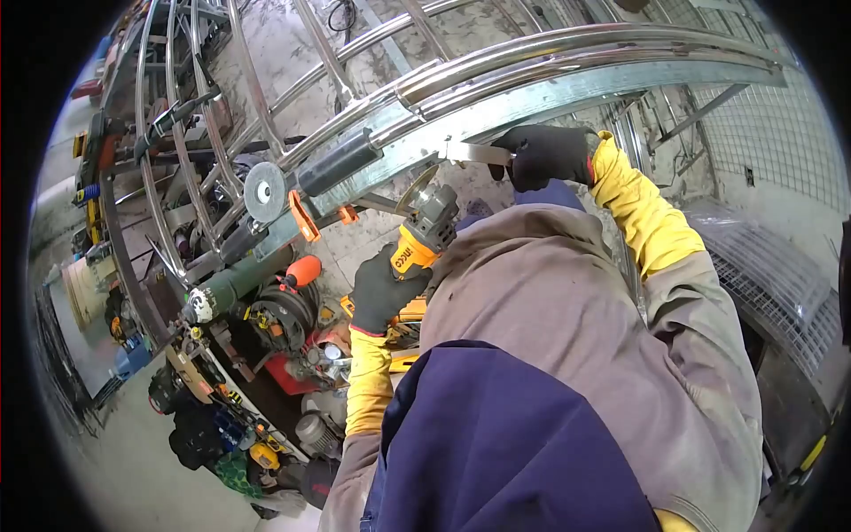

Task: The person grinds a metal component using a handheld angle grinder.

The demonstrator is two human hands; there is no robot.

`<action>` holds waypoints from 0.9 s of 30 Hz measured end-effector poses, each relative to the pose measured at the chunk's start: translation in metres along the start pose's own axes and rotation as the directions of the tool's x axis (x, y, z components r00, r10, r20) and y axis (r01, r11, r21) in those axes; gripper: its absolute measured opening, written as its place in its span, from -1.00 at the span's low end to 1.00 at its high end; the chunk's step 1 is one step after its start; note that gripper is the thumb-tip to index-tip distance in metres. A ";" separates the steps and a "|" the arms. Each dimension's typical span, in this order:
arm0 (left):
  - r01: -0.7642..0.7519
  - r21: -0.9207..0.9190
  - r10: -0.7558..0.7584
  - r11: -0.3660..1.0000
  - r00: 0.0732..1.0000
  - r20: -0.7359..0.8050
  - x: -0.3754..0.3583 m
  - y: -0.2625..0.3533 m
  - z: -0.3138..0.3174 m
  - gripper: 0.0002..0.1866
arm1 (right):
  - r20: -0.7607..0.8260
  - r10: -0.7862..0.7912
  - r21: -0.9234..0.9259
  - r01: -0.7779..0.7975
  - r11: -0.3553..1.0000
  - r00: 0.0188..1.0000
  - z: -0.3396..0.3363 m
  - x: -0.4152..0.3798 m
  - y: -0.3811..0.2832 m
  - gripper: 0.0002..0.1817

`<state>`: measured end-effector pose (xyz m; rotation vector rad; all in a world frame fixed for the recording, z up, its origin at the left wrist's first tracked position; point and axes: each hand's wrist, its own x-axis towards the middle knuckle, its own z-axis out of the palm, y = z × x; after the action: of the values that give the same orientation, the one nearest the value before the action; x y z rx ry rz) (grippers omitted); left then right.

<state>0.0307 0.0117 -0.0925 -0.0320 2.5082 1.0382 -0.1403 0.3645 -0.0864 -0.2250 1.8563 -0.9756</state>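
My left hand (379, 293), in a black glove, is wrapped round the yellow-orange body of an angle grinder (420, 241). The grinder's disc (417, 189) faces the metal workbench edge, close to the far end of a flat metal strip (474, 152). Gripping the near end of that strip is my right hand (545, 157), also gloved in black, with its fingers closed. The strip's tip overlaps the galvanized steel beam (496, 122) in this view. A black-sleeved tube (339, 164) lies along the beam to the left.
Shiny metal tubes (532, 55) form a curved railing frame across the beam. A round grey abrasive wheel (265, 192) and an orange clamp-like piece (303, 217) sit left of the grinder. A green gas cylinder (235, 285) lies lower left; mesh panels (780, 293) stand at right.
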 end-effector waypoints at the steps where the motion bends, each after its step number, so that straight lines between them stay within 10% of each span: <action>1: 0.000 0.000 0.000 1.000 1.000 -0.002 0.001 0.002 0.000 -0.46 | 0.008 0.010 -0.007 -0.010 1.000 1.000 -0.002 -0.002 -0.004 -0.67; 27: 0.003 0.010 -0.004 1.000 1.000 0.023 0.008 0.003 0.002 -0.49 | 0.029 -0.026 -0.117 0.029 0.993 0.999 -0.006 -0.007 -0.010 -0.65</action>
<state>0.0233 0.0170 -0.0951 -0.0214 2.4915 1.0189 -0.1445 0.3647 -0.0735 -0.3340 1.8912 -0.8785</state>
